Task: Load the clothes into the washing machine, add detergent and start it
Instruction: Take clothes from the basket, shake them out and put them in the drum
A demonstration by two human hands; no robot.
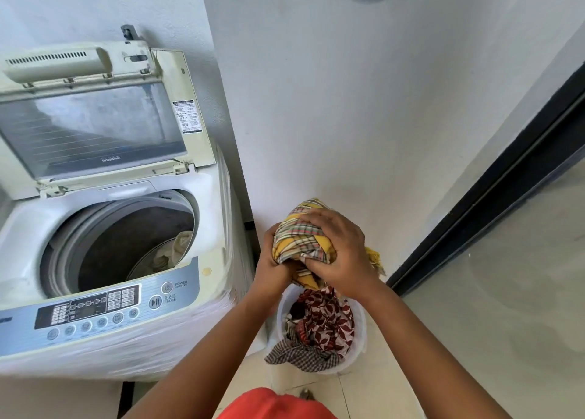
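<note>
A top-loading washing machine (209,197) stands at the left with its lid (91,127) raised. Its drum (126,247) holds a pale cloth (182,243) at the right side. A bunched yellow checked cloth (299,239) is held above a white laundry basket (359,346) on the floor to the machine's right. My left hand (269,268) grips the bundle from the left and below. My right hand (340,254) grips it from the top and right. The basket holds a maroon leaf-print garment (326,317) and a dark checked cloth (304,355).
The control panel (95,308) with power and start/pause buttons runs along the machine's front edge. A white wall is behind the basket. A dark-framed glass sliding door (493,181) is at the right. The floor is pale tile (380,387).
</note>
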